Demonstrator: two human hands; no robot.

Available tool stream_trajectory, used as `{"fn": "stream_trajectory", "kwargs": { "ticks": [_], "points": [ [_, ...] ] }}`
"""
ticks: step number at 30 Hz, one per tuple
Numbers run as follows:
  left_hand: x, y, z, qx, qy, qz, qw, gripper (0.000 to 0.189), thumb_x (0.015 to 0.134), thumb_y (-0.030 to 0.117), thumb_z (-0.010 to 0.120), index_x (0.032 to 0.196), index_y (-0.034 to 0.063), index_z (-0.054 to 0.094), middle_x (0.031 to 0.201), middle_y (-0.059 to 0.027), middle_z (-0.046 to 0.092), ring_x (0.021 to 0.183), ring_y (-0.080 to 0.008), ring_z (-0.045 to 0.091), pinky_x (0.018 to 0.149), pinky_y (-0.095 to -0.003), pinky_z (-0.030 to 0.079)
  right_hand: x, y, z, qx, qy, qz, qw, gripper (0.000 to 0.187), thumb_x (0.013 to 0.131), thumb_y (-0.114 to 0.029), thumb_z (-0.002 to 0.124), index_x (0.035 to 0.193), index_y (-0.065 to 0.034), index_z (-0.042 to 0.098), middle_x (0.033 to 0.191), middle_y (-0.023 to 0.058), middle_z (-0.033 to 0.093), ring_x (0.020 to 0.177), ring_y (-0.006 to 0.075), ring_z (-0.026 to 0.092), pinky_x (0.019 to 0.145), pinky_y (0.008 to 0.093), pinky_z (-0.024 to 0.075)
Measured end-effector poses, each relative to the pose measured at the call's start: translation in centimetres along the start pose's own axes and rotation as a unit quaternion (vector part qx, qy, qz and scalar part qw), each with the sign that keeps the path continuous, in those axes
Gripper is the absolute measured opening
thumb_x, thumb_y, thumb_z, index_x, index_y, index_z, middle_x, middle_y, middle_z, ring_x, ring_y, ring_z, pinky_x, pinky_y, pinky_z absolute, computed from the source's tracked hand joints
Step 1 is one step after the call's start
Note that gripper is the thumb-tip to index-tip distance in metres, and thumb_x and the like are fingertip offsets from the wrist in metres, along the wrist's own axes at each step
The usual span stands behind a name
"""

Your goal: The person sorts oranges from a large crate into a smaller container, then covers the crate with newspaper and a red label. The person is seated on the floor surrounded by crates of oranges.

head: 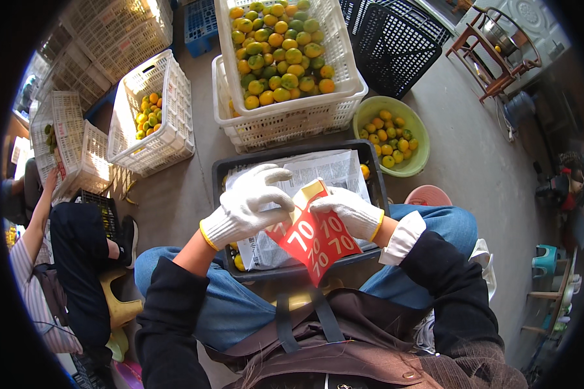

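Note:
My right hand (348, 211), in a white knit glove with a yellow cuff, grips a red printed paper sheet (316, 238) by its upper right side. Large white numerals cover the sheet, and its top edge curls over to show a pale yellow back. At the sheet's left edge, the thumb and a finger of my gloved left hand (250, 204) pinch it, with other fingers lifted. Below both hands is a black plastic crate (292, 153) lined with newspaper (331, 170). A few orange citrus fruits (365, 171) peek out around the paper.
Beyond the black crate stand stacked white crates (292, 119) of green-orange citrus fruits (282, 53). A green basin (421, 155) of fruit and a pink basket (428, 194) are on the right. Another white crate (151, 146) stands left, near a seated co-worker's leg (80, 253).

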State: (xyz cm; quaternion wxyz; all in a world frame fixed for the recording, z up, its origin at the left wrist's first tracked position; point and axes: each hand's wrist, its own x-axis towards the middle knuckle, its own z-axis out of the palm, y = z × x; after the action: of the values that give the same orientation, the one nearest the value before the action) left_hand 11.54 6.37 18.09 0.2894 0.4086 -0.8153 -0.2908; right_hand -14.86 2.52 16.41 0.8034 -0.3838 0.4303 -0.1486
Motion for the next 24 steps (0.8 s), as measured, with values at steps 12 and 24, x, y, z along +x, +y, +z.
{"fn": "stream_trajectory", "kwargs": {
  "ticks": [12,24],
  "points": [
    [1.3,-8.3,4.0,0.079,-0.019,-0.431,0.899,0.062,0.077,0.053,0.071,0.12,0.009,0.065,0.12,-0.0187,0.068,0.115,-0.0336,0.064,0.1,-0.0398,0.05,-2.0,-2.9,-8.5,-0.145,0.249,-0.139,0.947,0.033,0.096,-0.02,0.061,0.122,-0.0017,0.065,0.105,0.0088,0.072,0.091,0.0152,0.068,0.083,0.0284,0.0549],
    [2.1,-11.3,10.6,0.361,0.028,-0.285,0.887,0.049,0.067,0.043,0.086,0.105,0.0166,0.071,0.109,-0.0096,0.068,0.106,-0.031,0.062,0.093,-0.0447,0.05,-2.7,-1.5,-10.7,-0.101,0.259,-0.164,0.947,0.04,0.095,-0.023,0.065,0.128,-0.002,0.064,0.109,0.0085,0.072,0.095,0.0147,0.067,0.087,0.0279,0.0539]
  ]
}}
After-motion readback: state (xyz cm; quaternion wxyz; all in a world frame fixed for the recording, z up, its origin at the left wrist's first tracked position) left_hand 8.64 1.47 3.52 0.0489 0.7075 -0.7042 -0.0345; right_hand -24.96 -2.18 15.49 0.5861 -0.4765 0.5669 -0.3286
